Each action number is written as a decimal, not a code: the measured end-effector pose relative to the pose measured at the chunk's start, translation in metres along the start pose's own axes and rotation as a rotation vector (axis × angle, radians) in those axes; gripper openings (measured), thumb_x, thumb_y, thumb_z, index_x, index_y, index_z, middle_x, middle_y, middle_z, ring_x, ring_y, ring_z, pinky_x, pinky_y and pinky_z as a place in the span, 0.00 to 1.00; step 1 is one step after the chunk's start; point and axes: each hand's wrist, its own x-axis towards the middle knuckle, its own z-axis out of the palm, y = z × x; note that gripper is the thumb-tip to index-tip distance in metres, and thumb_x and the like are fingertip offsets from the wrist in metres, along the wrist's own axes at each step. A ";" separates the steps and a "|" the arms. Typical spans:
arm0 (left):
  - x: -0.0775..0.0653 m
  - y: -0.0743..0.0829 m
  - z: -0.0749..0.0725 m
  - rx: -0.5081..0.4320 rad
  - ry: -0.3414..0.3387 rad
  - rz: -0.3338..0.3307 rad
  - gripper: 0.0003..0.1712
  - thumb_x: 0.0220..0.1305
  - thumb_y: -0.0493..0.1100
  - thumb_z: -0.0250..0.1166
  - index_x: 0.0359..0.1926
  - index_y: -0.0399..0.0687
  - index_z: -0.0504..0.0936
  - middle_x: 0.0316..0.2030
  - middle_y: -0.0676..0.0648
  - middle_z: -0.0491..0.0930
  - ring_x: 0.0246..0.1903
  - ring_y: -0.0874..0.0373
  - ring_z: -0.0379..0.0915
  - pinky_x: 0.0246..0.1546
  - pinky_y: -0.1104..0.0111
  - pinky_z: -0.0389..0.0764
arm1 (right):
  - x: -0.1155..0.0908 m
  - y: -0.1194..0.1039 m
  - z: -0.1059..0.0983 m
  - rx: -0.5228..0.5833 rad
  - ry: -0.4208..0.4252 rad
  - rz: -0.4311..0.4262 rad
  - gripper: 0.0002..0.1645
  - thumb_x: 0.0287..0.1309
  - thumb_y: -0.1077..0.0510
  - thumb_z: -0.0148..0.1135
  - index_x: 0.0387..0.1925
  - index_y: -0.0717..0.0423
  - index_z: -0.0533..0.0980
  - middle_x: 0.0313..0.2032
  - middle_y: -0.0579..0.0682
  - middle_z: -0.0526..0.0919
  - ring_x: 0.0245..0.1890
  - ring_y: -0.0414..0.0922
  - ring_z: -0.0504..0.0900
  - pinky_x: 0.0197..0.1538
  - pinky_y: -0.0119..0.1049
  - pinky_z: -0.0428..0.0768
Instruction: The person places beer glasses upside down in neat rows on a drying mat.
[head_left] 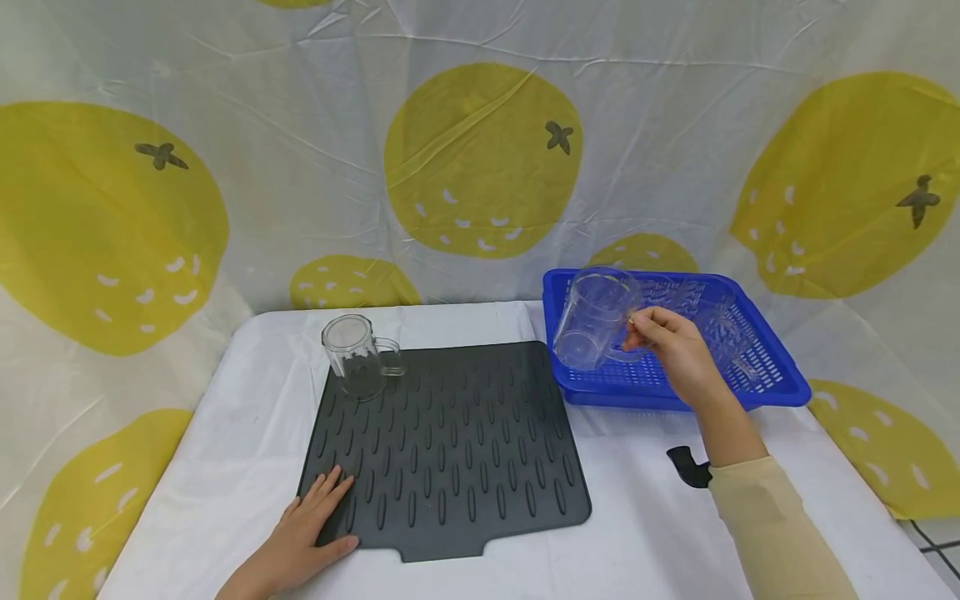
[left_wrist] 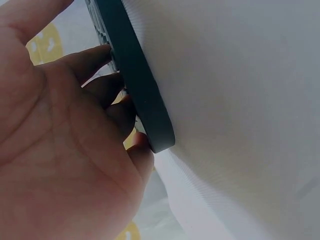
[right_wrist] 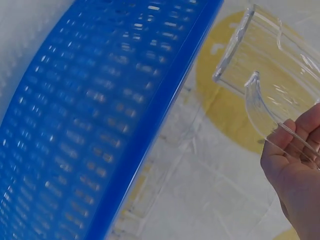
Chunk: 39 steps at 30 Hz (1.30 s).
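My right hand (head_left: 672,348) pinches the handle of a clear glass mug (head_left: 585,325), tilted over the left part of a blue plastic basket (head_left: 780,385). The right wrist view shows the fingers curled round the handle of that mug (right_wrist: 270,55), beside the basket wall (right_wrist: 75,135). My left hand (head_left: 306,529) rests with spread fingers on the near left corner of a dark grey ridged mat (head_left: 465,450). In the left wrist view its fingertips touch the mat's edge (left_wrist: 140,85). Another glass mug (head_left: 358,358) stands upside down on the mat's far left corner, handle to the right.
More clear glassware (head_left: 720,333) lies inside the basket, to the right of my hand. A small black object (head_left: 688,467) lies on the white tablecloth (head_left: 622,500) by the right sleeve. A curtain with yellow fruit prints (head_left: 480,158) hangs behind the table.
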 end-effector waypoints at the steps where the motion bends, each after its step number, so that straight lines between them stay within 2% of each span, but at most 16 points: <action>1: 0.000 0.000 0.000 -0.001 -0.001 -0.002 0.50 0.59 0.61 0.67 0.73 0.41 0.60 0.73 0.33 0.48 0.71 0.31 0.38 0.60 0.29 0.40 | 0.000 0.000 0.003 0.001 -0.006 -0.005 0.14 0.74 0.58 0.49 0.33 0.53 0.78 0.31 0.45 0.79 0.32 0.39 0.79 0.45 0.29 0.75; 9: 0.001 0.000 0.002 0.008 -0.004 -0.029 0.50 0.57 0.61 0.68 0.73 0.42 0.60 0.74 0.34 0.47 0.72 0.32 0.36 0.62 0.31 0.38 | 0.002 0.003 0.024 -0.006 -0.051 -0.005 0.14 0.74 0.57 0.48 0.32 0.50 0.78 0.28 0.44 0.78 0.32 0.40 0.79 0.46 0.29 0.76; 15: 0.001 0.000 0.002 0.001 0.004 -0.029 0.50 0.58 0.60 0.68 0.73 0.41 0.60 0.74 0.35 0.47 0.72 0.32 0.36 0.62 0.31 0.37 | 0.004 0.006 0.040 -0.038 -0.084 -0.005 0.14 0.74 0.58 0.48 0.34 0.58 0.76 0.27 0.44 0.79 0.32 0.40 0.80 0.46 0.29 0.76; 22: 0.001 0.000 0.001 -0.011 0.000 -0.020 0.50 0.58 0.60 0.68 0.73 0.42 0.60 0.74 0.35 0.47 0.72 0.32 0.36 0.62 0.31 0.38 | 0.005 0.014 0.055 -0.106 -0.125 0.029 0.18 0.75 0.57 0.47 0.37 0.72 0.71 0.27 0.43 0.78 0.34 0.40 0.80 0.49 0.30 0.74; 26: 0.002 0.001 0.001 -0.018 0.003 -0.013 0.49 0.58 0.60 0.68 0.73 0.42 0.60 0.74 0.35 0.47 0.72 0.32 0.36 0.62 0.31 0.38 | 0.005 0.016 0.062 -0.114 -0.142 0.045 0.14 0.74 0.57 0.48 0.36 0.63 0.74 0.27 0.42 0.78 0.35 0.41 0.81 0.50 0.31 0.74; 29: 0.004 0.002 0.001 -0.016 0.002 -0.014 0.49 0.59 0.60 0.68 0.74 0.42 0.60 0.74 0.36 0.47 0.72 0.33 0.36 0.63 0.32 0.37 | 0.006 0.018 0.067 -0.116 -0.147 0.046 0.13 0.74 0.57 0.49 0.37 0.61 0.74 0.27 0.43 0.78 0.35 0.41 0.80 0.50 0.32 0.75; 34: 0.003 0.002 0.000 -0.006 0.001 -0.011 0.50 0.57 0.59 0.69 0.73 0.42 0.61 0.74 0.35 0.48 0.72 0.32 0.37 0.62 0.31 0.38 | 0.006 0.021 0.076 -0.107 -0.168 0.045 0.16 0.74 0.59 0.48 0.39 0.72 0.71 0.27 0.45 0.78 0.34 0.42 0.80 0.49 0.33 0.76; 39: 0.002 0.002 0.001 -0.005 0.001 -0.021 0.51 0.54 0.59 0.72 0.73 0.42 0.61 0.73 0.33 0.49 0.71 0.31 0.38 0.61 0.29 0.41 | 0.006 0.025 0.086 -0.102 -0.202 0.050 0.17 0.74 0.60 0.47 0.40 0.75 0.70 0.27 0.46 0.77 0.34 0.43 0.80 0.50 0.35 0.76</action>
